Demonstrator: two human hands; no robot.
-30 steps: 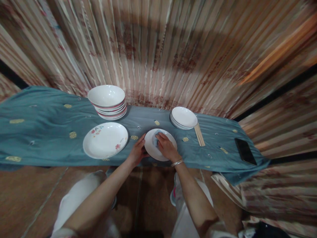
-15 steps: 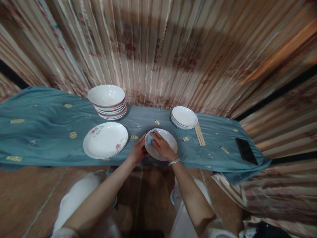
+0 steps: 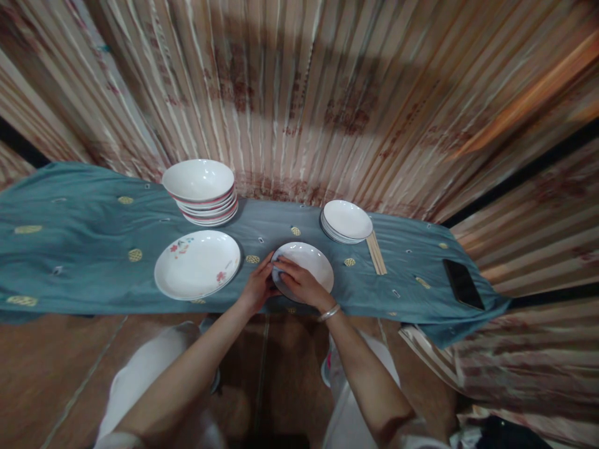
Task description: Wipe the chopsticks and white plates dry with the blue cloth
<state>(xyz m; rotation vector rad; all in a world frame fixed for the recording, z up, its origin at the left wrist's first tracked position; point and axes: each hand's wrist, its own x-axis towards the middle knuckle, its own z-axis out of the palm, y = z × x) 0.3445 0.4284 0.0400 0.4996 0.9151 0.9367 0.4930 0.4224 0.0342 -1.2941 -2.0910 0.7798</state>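
A white plate [image 3: 314,265] is at the table's front edge, directly before me. My left hand [image 3: 259,285] grips its left rim, thumb at the top and fingers partly hidden beneath. My right hand [image 3: 299,280], with a silver bangle at the wrist, presses a light blue cloth [image 3: 277,269] onto the plate's left side. Most of the cloth is covered by the fingers. Just left of my hands lies a larger oval plate [image 3: 196,267] with pink flower prints.
A stack of red-banded bowls [image 3: 199,181] stands at the back left. Small stacked dishes [image 3: 347,219] sit at the back right, beside wooden chopsticks [image 3: 376,252]. A black phone [image 3: 463,284] lies near the right end of the teal tablecloth [image 3: 93,231]. A curtain [image 3: 276,93] hangs behind.
My right hand has slid the cloth from the plate's upper left down toward its left rim. My left hand keeps its hold on the plate. The view has shifted very slightly.
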